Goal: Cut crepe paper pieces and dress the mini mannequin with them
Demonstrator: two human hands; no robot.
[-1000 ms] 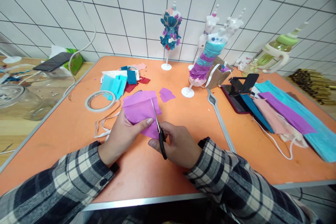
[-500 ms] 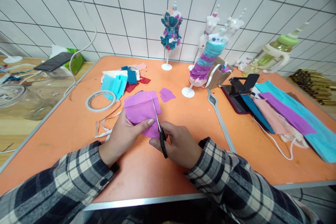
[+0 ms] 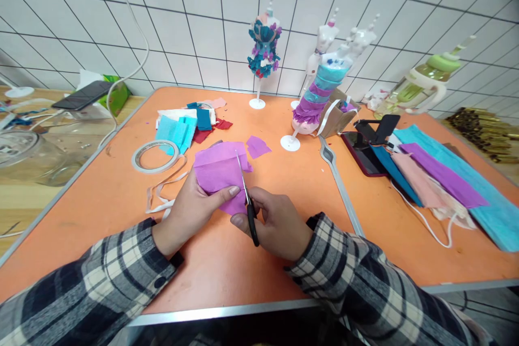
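My left hand pinches a sheet of purple crepe paper, its thumb on top and the other fingers hidden beneath. Black-handled scissors are gripped in my right hand. Their silver blades lie along the right part of the purple paper, pointing away from me. A small purple scrap rests on the table just beyond. To the left of the paper lie a roll of white tape and loose white strips.
Folded blue, teal and red paper lies at the back left. Decorated mini dress forms stand by the tiled wall. On the right are a phone, long coloured paper strips and a bottle of greenish liquid.
The purple paper has shifted slightly right in my left hand, and its right edge now spreads out beyond the blades. The scissors have barely moved.
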